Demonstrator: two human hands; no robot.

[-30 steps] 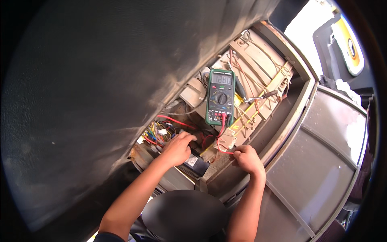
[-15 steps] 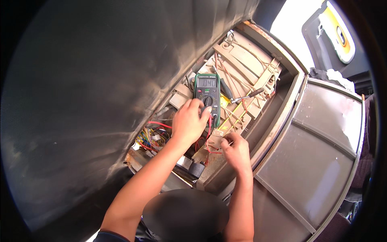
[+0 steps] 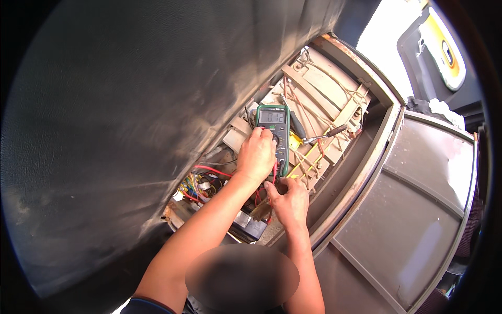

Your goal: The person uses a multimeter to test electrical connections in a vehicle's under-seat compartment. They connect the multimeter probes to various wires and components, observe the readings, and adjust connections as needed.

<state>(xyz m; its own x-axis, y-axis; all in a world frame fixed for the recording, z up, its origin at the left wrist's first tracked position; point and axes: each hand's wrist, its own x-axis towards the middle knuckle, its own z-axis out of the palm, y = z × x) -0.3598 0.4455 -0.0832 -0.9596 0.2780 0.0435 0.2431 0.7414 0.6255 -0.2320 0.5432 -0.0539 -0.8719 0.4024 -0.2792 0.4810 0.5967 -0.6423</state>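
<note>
Multimeter (image 3: 274, 137): green-cased, grey display at its top, dark dial below; lies tilted on the beige wired panel (image 3: 324, 104) inside the open compartment, centre of view. Red lead (image 3: 274, 170) leaves its lower end. Left hand (image 3: 256, 154): lies over the meter's lower half, fingers curled onto the dial. Right hand (image 3: 289, 201): at 5 o'clock of the meter, fingers pinched together at the leads; what they grip cannot be told. Yellow-and-white oval sign (image 3: 442, 49): 1 o'clock, on a grey housing. Coloured wire bundle (image 3: 201, 183): 8 o'clock.
</note>
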